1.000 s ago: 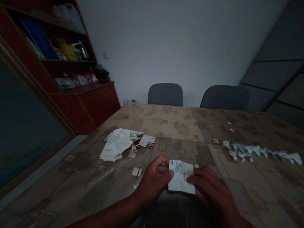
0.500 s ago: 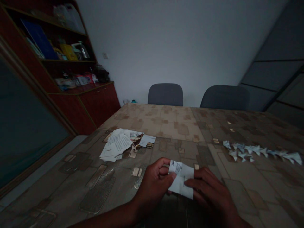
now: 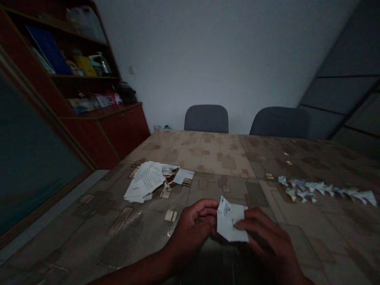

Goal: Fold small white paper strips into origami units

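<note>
A small sheet of white paper [image 3: 231, 225] is held up above the near edge of the patterned tabletop [image 3: 213, 154], roughly midway between the two hands and tilted a little. A crease runs down it, its upper left part bends up from the rest, and dark printed marks show near the upper left corner. The right hand [image 3: 271, 235] grasps the paper by its right side, with a fingertip pressed on the printed face and other fingers beyond the edge. The left hand [image 3: 192, 227] is at the opposite side, its fingers half curled and its thumb just beside the paper's left edge; in this dim light I cannot tell whether its fingertips grip the sheet from behind or merely touch it. To the left, beyond the left hand, a loose pile of paper pieces [image 3: 148, 180] lies overlapping on the tabletop, some with lines of print and some with coloured pictures. Well apart on the right, small pointed folded paper shapes [image 3: 320, 188] lie in a long, uneven cluster. Two grey chairs [image 3: 206, 118] stand at the far edge, in front of a pale wall [image 3: 213, 51], and a reddish-brown cabinet [image 3: 123, 132] with crowded shelves is at the left.
</note>
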`<state>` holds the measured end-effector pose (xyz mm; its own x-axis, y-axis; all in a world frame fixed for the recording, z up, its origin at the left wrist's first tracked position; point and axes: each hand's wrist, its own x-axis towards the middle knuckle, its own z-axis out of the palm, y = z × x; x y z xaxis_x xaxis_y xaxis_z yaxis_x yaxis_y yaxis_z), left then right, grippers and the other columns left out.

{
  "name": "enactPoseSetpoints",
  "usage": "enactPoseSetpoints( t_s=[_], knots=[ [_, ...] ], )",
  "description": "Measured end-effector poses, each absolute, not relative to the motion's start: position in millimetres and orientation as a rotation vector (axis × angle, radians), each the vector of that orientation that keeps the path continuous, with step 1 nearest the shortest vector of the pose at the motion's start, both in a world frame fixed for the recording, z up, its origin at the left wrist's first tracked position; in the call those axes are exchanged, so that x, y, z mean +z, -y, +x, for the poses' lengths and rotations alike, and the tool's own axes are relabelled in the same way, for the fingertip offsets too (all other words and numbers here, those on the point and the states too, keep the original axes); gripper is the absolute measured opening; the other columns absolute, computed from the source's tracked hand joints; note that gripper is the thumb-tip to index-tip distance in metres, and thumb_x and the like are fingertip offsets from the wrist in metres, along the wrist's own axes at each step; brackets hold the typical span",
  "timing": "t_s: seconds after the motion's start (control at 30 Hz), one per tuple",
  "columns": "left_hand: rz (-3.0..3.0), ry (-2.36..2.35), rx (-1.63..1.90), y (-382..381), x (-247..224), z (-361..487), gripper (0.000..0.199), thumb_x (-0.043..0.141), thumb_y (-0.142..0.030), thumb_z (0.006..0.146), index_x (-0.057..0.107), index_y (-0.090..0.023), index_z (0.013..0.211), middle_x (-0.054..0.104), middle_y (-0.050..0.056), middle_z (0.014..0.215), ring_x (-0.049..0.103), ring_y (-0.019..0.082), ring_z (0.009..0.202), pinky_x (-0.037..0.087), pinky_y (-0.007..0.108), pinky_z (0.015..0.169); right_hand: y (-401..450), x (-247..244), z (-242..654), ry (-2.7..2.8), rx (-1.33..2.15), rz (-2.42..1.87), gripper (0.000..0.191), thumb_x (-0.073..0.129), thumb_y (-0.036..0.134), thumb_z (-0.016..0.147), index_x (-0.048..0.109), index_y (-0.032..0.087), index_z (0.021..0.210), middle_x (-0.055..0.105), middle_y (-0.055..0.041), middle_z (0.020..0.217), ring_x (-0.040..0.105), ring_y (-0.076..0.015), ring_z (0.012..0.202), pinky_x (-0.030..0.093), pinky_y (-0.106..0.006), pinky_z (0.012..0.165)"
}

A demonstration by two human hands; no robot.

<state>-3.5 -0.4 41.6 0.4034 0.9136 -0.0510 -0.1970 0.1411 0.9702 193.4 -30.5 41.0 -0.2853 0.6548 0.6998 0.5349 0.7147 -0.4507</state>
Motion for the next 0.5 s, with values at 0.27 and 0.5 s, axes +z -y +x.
enactPoseSetpoints(
  t_s=[0.27,0.5],
  knots=[
    [1.168,-0.781,0.927,4.1,36.9,-5.8,0.034,0.066,-0.022,0.081,0.061,-0.015,0.114,0.072,0.010,0.097,0.067,0.018,0.082,0.051,0.028,0.074,33.1,43.8,194.1,2.068,0.170,-0.856,0.027,0.052,0.002,0.084,0.061,0.020,0.102,0.066,-0.0071,0.090,0.063,-0.0191,0.079,0.053,-0.030,0.064],
    [1.320,-0.811,0.905,6.0,34.2,-5.5,0.027,0.067,-0.017,0.077,0.063,-0.015,0.103,0.072,0.010,0.094,0.067,0.018,0.081,0.050,0.028,0.073,35.0,41.3,195.7,2.149,0.297,-0.850,0.028,0.054,0.005,0.086,0.058,0.022,0.108,0.065,-0.0067,0.094,0.060,-0.0204,0.083,0.052,-0.031,0.067]
  ],
)
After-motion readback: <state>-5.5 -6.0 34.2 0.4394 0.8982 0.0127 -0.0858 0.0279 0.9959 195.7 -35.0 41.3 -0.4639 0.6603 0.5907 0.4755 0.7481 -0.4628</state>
